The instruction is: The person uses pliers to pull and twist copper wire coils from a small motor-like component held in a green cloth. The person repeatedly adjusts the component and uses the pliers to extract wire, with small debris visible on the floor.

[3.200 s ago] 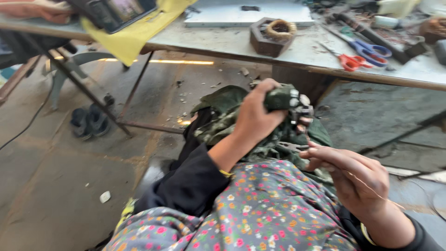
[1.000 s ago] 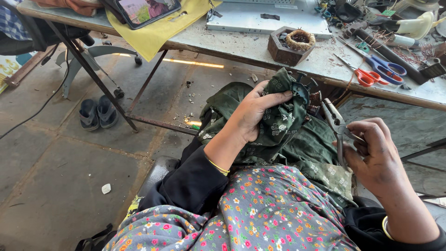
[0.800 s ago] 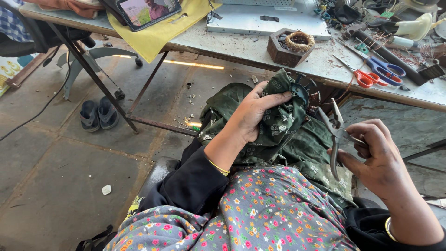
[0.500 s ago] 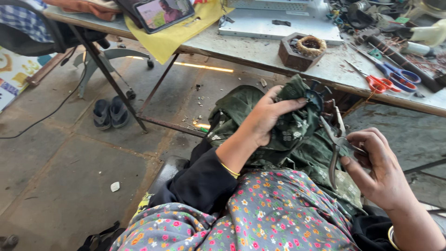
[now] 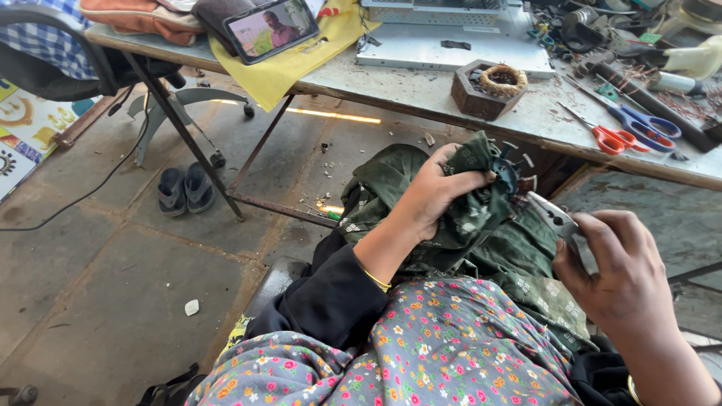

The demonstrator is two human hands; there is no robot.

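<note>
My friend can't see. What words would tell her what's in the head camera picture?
A seated person's left hand grips a metal part wrapped in green cloth on the lap, while the right hand brings metal pliers to it. Beyond stands a cluttered table with scissors.

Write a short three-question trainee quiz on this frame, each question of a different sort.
1. True or false: the left hand grips a part wrapped in green cloth.
2. What does the right hand hold? A) scissors B) pliers C) a phone
3. Fill in: the red and blue scissors lie on the ____.

Key
1. True.
2. B: the pliers point their tips at the wrapped part.
3. Table, right of the wooden block.
</note>
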